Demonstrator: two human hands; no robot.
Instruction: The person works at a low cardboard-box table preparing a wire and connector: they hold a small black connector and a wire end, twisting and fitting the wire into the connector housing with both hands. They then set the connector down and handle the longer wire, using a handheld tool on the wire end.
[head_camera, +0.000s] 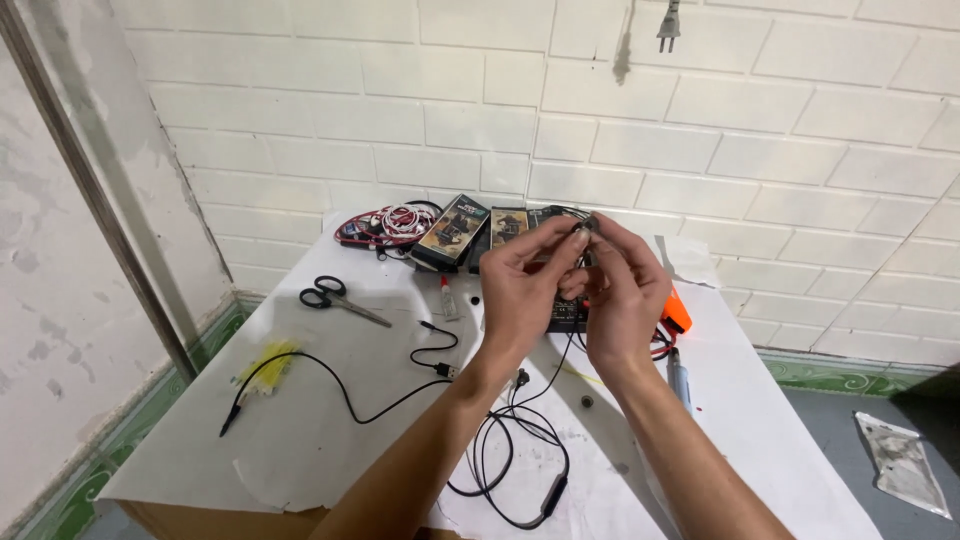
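Observation:
Both my hands are raised above a white table. My left hand and my right hand pinch a small dark earbud piece between their fingertips. Its thin black cable hangs down to the table and loops there, with an inline remote near the front edge. The hands hide part of a dark board lying behind them.
Black scissors lie at the left, a loose black cable and yellow ties nearer the front. Red and white cables and small boxes sit at the wall. An orange tool and a pen-like tool lie right.

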